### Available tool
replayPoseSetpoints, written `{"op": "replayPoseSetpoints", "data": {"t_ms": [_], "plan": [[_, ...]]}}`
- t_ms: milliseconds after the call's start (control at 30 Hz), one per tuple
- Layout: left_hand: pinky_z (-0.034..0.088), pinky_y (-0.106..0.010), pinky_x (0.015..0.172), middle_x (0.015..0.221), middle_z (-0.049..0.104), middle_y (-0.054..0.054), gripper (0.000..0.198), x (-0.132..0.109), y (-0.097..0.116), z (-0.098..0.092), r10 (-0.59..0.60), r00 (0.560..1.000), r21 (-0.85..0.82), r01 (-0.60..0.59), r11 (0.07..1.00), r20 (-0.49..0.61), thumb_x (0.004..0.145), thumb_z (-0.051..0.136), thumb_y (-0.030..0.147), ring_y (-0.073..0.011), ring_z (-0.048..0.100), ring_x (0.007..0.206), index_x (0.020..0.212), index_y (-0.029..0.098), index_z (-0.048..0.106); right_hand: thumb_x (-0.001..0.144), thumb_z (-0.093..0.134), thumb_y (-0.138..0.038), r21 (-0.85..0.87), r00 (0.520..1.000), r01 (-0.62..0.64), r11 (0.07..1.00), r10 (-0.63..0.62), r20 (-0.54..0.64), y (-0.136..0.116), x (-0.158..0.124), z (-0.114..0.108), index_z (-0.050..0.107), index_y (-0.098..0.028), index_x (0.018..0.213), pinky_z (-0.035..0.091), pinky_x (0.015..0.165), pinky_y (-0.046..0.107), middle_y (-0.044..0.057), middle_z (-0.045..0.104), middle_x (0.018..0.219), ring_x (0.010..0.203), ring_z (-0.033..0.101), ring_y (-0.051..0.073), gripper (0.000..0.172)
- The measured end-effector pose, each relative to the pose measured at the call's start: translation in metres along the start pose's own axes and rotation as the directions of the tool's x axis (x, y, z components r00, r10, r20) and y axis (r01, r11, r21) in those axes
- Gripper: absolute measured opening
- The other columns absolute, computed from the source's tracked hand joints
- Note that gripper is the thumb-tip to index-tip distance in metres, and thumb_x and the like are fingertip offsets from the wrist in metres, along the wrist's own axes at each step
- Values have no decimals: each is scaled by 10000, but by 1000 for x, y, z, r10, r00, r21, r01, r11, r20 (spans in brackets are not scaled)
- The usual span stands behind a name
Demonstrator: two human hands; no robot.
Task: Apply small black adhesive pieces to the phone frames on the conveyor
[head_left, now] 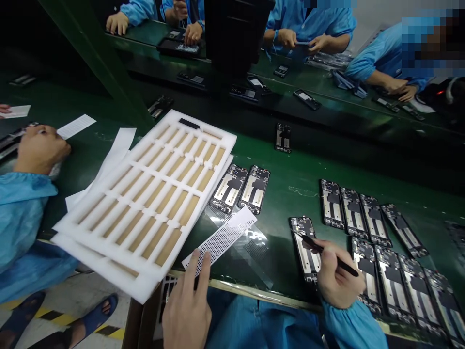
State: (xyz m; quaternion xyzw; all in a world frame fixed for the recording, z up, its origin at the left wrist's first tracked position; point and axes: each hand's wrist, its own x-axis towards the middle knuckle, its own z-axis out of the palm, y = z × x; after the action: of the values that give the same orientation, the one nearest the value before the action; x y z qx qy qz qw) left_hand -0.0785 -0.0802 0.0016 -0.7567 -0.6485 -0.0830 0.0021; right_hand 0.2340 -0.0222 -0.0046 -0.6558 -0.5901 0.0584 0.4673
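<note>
My left hand (187, 312) is at the bench's front edge, pinching a white perforated sheet (218, 241) that carries rows of small dots. My right hand (337, 274) grips a slim black tool (325, 251), probably tweezers or a stylus. Its tip rests on a phone mid-frame (307, 247) lying on the green bench mat (283, 194). Several more phone mid-frames (366, 213) lie in rows to the right of that hand. Two others (240, 189) lie between the foam tray and the sheet, about a hand's width from my left hand.
A white foam tray (145, 194) with long slots sits on a second tray and overhangs the bench edge. A clear plastic film (250, 252) lies under the sheet. A co-worker's hand (41, 150) is at the left; several blue-sleeved people work across the bench, beyond a dark monitor (236, 34).
</note>
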Motion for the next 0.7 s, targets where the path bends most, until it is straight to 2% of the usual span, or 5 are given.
{"op": "replayPoseSetpoints", "data": {"t_ms": [33, 100, 200, 367, 700], "plan": [[584, -323, 842, 1523, 527, -114, 914, 4, 6, 1, 48, 999, -18, -49, 999, -13, 804, 451, -86, -228, 668, 1080, 1623, 218, 183, 1001, 569, -339, 70, 996, -66, 995, 61, 71, -5, -3, 6, 746, -196, 970, 607, 710, 372, 88, 782, 866, 766, 757, 252, 230], [585, -325, 818, 1562, 484, -109, 827, 14, 19, 3, 153, 988, -47, -153, 987, -9, 784, 433, -87, -210, 669, 997, 1562, 185, 366, 1024, 533, -367, 209, 955, -201, 957, 144, 259, -13, -6, 22, 734, -187, 957, 604, 611, 334, 77, 777, 803, 678, 746, 226, 278], [590, -327, 735, 1595, 436, -106, 720, 30, 39, 8, 275, 960, -38, -273, 961, 46, 777, 458, -50, -197, 654, 882, 1461, 163, 523, 1037, 509, -399, 321, 895, -310, 895, 160, 417, -17, -10, 43, 719, -173, 929, 594, 560, 295, 63, 760, 712, 601, 722, 192, 327], [593, -323, 695, 1579, 461, -91, 695, 44, 59, 16, 299, 949, 46, -305, 951, 96, 772, 525, -15, -198, 636, 845, 1442, 165, 555, 1039, 510, -404, 328, 872, -333, 884, 156, 464, -16, -11, 50, 720, -158, 927, 599, 586, 271, 72, 765, 733, 603, 710, 165, 342], [598, -324, 677, 1436, 624, -85, 578, 53, 66, 26, 315, 944, 124, -326, 937, 101, 836, 544, 42, -204, 648, 834, 1394, 174, 614, 1038, 502, -402, 276, 840, -327, 904, 144, 523, -14, -13, 49, 736, -171, 949, 602, 622, 255, 63, 761, 762, 652, 730, 167, 341]]}}
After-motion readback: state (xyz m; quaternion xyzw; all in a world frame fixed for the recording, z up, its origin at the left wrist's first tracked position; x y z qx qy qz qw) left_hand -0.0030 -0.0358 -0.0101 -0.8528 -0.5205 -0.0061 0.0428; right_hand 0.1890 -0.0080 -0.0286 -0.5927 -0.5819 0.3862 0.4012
